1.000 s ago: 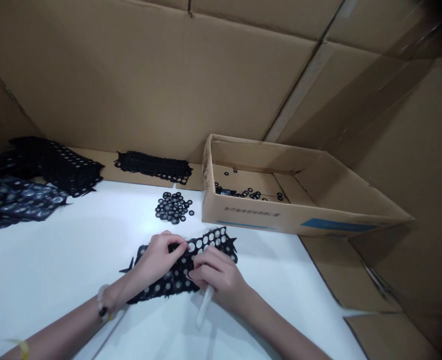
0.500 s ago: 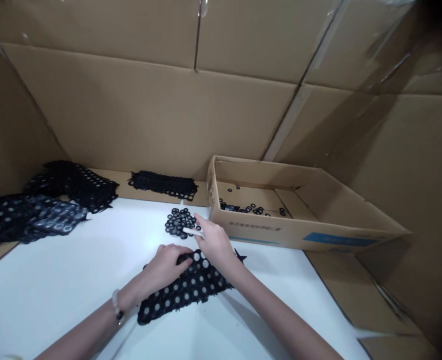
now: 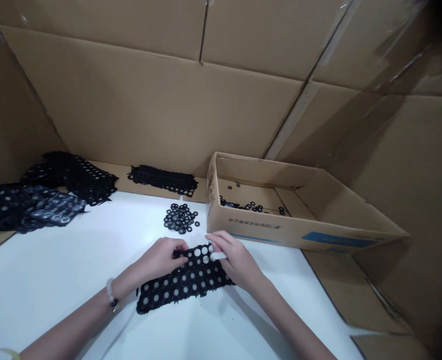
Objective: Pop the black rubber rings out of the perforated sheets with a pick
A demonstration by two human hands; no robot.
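Observation:
On the white table in front of me lies a black perforated sheet (image 3: 185,289), ragged at the edges, with rows of round holes. My left hand (image 3: 165,257) grips its upper edge, thumb on the face and fingers curled behind. At the sheet's upper right corner, my right hand (image 3: 238,257) has its fingers closed round a white stick-like tool (image 3: 218,256), most of it hidden. Whether a ring is also between those fingers I cannot make out. Just beyond the sheet sits a pile of small black rings (image 3: 179,218).
A shallow cardboard box (image 3: 251,225) at the right holds scattered black rings. More black perforated sheets (image 3: 59,207) are heaped at the left, and a neat stack of strips (image 3: 163,180) lies at the back. Cardboard walls (image 3: 149,110) enclose the table.
My right hand has come back from the ring pile to the sheet's upper right corner, still with the white tool. My left hand stays on the sheet's upper edge.

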